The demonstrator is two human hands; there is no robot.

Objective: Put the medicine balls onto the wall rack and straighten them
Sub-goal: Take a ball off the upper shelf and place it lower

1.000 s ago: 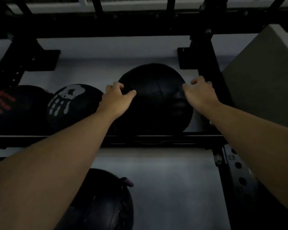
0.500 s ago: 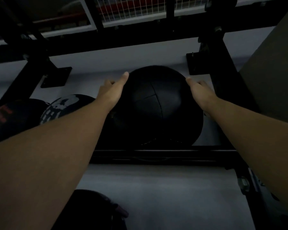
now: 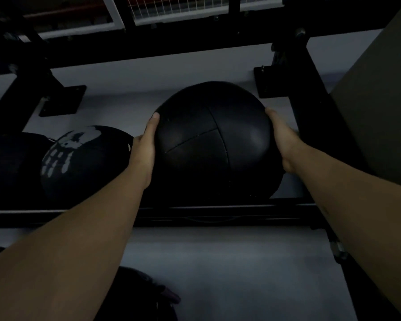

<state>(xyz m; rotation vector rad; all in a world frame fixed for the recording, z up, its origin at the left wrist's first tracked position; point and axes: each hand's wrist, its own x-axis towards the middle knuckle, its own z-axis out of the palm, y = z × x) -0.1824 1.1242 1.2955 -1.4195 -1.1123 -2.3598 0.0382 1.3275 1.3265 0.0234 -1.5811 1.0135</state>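
A large plain black medicine ball (image 3: 208,140) sits on the black wall rack's front rail (image 3: 218,213), at the right end of the row. My left hand (image 3: 144,147) presses flat on its left side and my right hand (image 3: 281,140) on its right side, so both hands clasp it. To its left rests a black ball with a white skull print (image 3: 79,158), touching my left wrist. Further left a dark ball with red lettering (image 3: 7,163) is partly cut off by the frame.
A black rack upright (image 3: 310,89) stands just right of the held ball, with a grey box (image 3: 380,100) beyond it. Another dark ball (image 3: 144,295) lies low at the bottom, half hidden by my left forearm. A grey wall is behind.
My hands slid from the ball's top down onto its sides and now clasp it. The view tilted upward, showing more of the mesh above the rack.
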